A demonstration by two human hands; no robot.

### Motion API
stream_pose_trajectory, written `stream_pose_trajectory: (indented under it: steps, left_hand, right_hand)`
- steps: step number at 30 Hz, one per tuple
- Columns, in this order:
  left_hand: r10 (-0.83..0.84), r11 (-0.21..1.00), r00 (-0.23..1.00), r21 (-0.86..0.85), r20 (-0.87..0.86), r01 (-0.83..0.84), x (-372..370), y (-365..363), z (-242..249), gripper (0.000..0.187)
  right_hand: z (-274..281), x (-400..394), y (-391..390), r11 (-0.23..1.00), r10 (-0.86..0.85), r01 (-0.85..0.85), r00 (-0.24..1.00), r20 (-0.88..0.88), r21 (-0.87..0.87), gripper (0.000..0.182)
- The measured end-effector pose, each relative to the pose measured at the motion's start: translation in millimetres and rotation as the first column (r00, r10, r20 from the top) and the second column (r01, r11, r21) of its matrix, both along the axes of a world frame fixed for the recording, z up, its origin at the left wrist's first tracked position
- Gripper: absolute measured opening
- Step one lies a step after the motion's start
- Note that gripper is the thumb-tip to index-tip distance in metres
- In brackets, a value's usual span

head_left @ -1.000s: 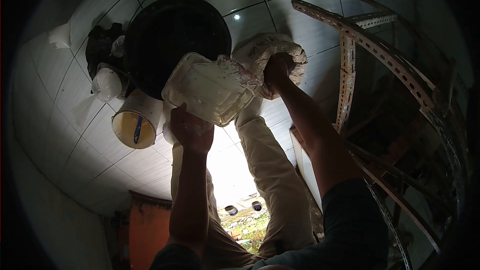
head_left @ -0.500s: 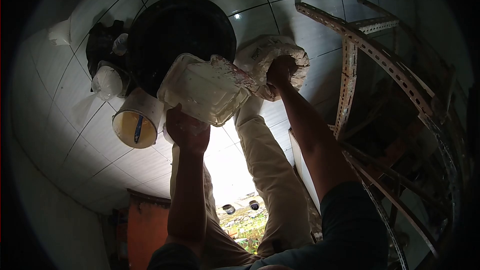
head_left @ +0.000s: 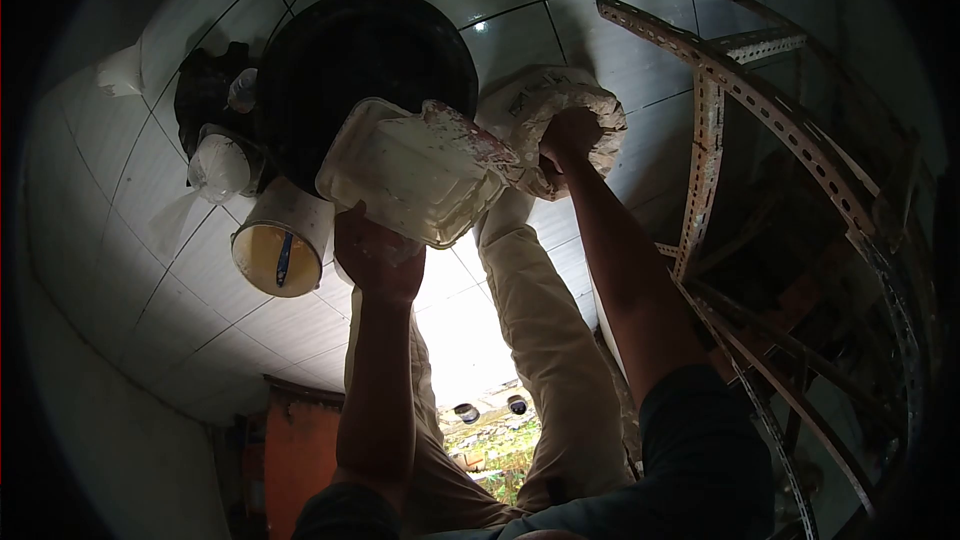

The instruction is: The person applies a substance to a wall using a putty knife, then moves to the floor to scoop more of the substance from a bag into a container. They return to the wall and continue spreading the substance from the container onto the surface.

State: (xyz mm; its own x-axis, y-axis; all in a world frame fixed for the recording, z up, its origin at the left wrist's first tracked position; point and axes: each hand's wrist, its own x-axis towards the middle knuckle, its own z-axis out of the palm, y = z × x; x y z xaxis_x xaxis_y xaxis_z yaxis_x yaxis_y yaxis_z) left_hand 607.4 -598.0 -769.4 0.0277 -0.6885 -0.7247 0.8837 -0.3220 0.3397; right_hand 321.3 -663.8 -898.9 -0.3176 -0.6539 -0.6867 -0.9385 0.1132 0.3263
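My left hand [head_left: 380,258] is closed on the near edge of a white plastic tray [head_left: 405,175], which is tilted and smeared with dried paint or plaster. The tray's far side overlaps the rim of a wide black basin [head_left: 350,50]. My right hand [head_left: 570,136] reaches down into the rolled-open mouth of a pale sack [head_left: 530,108], to the right of the tray. The fingers of that hand are hidden inside the sack, so what they touch does not show.
Left of the tray is a white bucket [head_left: 272,252] holding a blue-handled brush [head_left: 284,262]. A knotted clear bag of white stuff [head_left: 218,168] and a black plastic bag [head_left: 200,90] lie beside the basin. A perforated metal frame [head_left: 710,145] stands on the right.
The view has shifted slightly. My left hand still holds the tray, and my right hand is still in the sack, with little visible movement.
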Motion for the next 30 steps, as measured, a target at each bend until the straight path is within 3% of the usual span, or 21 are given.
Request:
stream_pose_trajectory:
  steps: [4,6,9,11,12,14,16,19,21,25,27,30]
  left_hand:
    - [-0.025,0.993,1.0,-0.113,0.013,0.026,1.6,6.7,-8.8,0.027]
    - [-0.007,0.989,1.0,-0.15,-0.001,0.007,3.5,8.0,-9.8,0.027]
    - [-0.014,0.994,0.997,-0.111,0.079,0.023,5.5,10.1,-13.7,0.028]
    - [-0.037,0.999,0.997,-0.019,-0.075,0.036,9.8,7.9,-12.8,0.029]
    - [-0.037,0.999,0.997,-0.018,-0.073,0.036,8.9,4.9,-7.6,0.029]
    - [-0.038,0.999,0.998,-0.027,0.049,0.039,4.2,-0.9,4.5,0.03]
    - [-0.035,0.999,0.998,-0.018,0.047,0.036,4.3,-0.8,5.7,0.03]
    - [-0.012,1.0,0.999,0.008,0.034,0.012,4.7,0.1,7.0,0.028]
    - [0.024,1.0,0.999,0.02,0.026,-0.024,5.0,1.7,7.7,0.028]
    - [0.067,0.996,0.998,0.052,0.023,-0.068,6.2,3.8,9.1,0.03]
    - [0.073,0.996,0.997,0.057,0.024,-0.074,7.3,4.5,9.0,0.031]
    - [0.023,0.995,0.994,0.097,0.11,-0.034,12.3,14.9,5.4,0.03]
  right_hand:
    - [-3.6,0.0,-6.8,0.996,-0.063,0.062,0.998,0.022,0.058,0.039]
    - [-5.2,2.2,-10.2,0.933,-0.36,0.358,0.93,0.077,0.038,0.047]
    - [-6.1,9.6,-9.4,0.936,-0.347,0.348,0.937,0.026,-0.059,0.053]
    - [-7.6,11.8,-10.1,0.93,-0.358,0.36,0.933,0.039,-0.074,0.05]
    - [-10.2,12.2,-9.8,0.924,-0.368,0.372,0.928,0.051,-0.09,0.046]
    - [-13.8,11.0,-8.5,0.922,-0.37,0.378,0.924,0.094,-0.087,0.048]
    - [-15.4,11.6,-8.4,0.919,-0.371,0.385,0.918,0.137,-0.086,0.049]
    - [-19.7,11.8,-3.2,0.94,-0.313,0.325,0.943,0.113,-0.102,0.045]
    - [-23.0,11.9,3.4,0.953,-0.16,0.197,0.973,0.167,-0.232,0.04]
    - [-40.5,7.7,9.1,0.952,-0.169,0.205,0.971,0.169,-0.228,0.036]
    - [-51.3,2.5,16.9,0.925,-0.035,0.107,0.979,0.199,-0.365,0.033]
    - [-54.8,-0.6,15.9,0.919,-0.15,0.245,0.942,0.3,-0.308,0.028]
